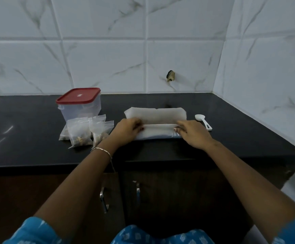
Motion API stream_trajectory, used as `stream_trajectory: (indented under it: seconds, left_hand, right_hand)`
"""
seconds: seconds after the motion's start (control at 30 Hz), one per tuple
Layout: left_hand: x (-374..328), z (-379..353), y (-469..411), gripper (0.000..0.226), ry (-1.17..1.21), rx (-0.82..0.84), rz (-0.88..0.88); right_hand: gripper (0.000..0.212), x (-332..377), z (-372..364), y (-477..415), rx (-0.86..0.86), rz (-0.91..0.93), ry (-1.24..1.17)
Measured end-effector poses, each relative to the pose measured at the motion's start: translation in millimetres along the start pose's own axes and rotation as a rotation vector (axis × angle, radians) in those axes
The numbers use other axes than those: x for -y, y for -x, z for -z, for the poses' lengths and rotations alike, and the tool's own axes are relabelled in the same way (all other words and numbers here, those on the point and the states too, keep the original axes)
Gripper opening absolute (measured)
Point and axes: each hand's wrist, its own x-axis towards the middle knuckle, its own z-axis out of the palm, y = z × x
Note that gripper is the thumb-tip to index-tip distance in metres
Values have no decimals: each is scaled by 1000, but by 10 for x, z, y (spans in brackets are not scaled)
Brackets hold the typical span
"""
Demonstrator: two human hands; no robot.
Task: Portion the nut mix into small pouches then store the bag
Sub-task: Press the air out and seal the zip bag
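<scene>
Container [79, 104] with red lid at back left of counter [28, 141]. Filled pouches [85, 133] bunched just in front of it, touching each other. Left hand [127, 131]: fingers curled onto the fold of the bag [155, 116], gripping near its left end. Bag lies flat mid-counter, long axis left-right, near edge folded over toward the wall. Right hand [193, 134]: fingers pinch the same fold near the right end. Both hands equally near, bag straight ahead of them. Spoon [203, 121] near the bag's right end, not touching. My read: portioning done, bag closing in hand. Next roll goes away from the body, across the short axis, both hands together.
</scene>
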Motion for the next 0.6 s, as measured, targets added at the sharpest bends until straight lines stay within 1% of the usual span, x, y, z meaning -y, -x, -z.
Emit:
stream_trajectory:
  seconds: [0.03,0.1,0.13,0.2,0.3,0.33,0.4,0.43,0.47,0.53,0.57,0.6]
  left_hand:
    - [15,-10,-21,19,61,-4,37]
    - [37,-20,-56,17,150,-45,82]
    - [37,-26,-67,17,160,-59,78]
    - [21,-46,-71,15,101,-52,22]
    - [-34,-77,-24,6,-64,-23,-58]
    - [-66,-84,0,11,-173,-25,-81]
    - [-149,-109,29,21,-505,-44,-171]
    - [-191,-123,39,24,-667,-57,-235]
    - [-219,-135,55,25,-762,-58,-283]
    - [-233,-152,78,23,-815,-47,-314]
    - [-218,-146,84,27,-782,-42,-299]
    - [-197,-138,87,36,-732,-34,-272]
  right_hand:
    - [9,4,-16,-20,-9,-14,-4]
    - [17,17,-48,-51,-53,-17,-48]
    - [20,19,-64,-65,-78,0,-60]
    - [19,25,-86,-89,-101,51,-29]
    - [14,40,-86,-85,-73,104,92]
    - [13,55,-84,-75,-78,130,180]
    - [17,84,-90,-77,-109,202,365]
    - [19,96,-89,-82,-115,238,427]
    - [21,100,-86,-83,-112,264,465]
    - [25,63,-85,-53,-85,277,449]
    - [26,38,-73,-30,-67,264,405]
    - [27,25,-54,-1,-44,237,347]
